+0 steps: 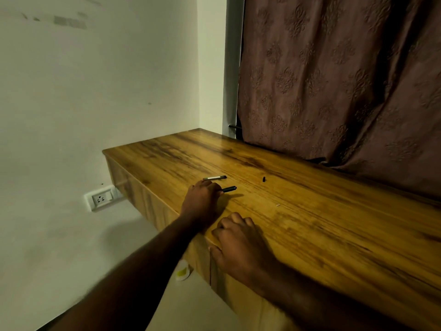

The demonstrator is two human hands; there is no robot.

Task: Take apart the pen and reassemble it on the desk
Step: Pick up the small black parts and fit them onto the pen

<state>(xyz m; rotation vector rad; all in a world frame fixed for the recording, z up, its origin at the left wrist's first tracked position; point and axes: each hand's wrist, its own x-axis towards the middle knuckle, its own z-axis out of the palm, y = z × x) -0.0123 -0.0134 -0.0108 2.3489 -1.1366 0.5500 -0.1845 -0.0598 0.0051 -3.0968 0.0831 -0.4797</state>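
The left hand is pinching the black pen barrel on the bench, just nearer than the pale refill, while the right hand is resting loosely curled and empty, so keeping the barrel low and level is probably helping alignment.

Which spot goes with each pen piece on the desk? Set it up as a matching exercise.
1. black barrel
2. silver-and-black piece
3. small black cap
4. tiny white bit

A. alone, nearest the curtain
B. pinched by the left hand
C. just beyond the left hand's knuckles
D. lying beyond the right hand

Pairs: 1-B, 2-C, 3-A, 4-D.
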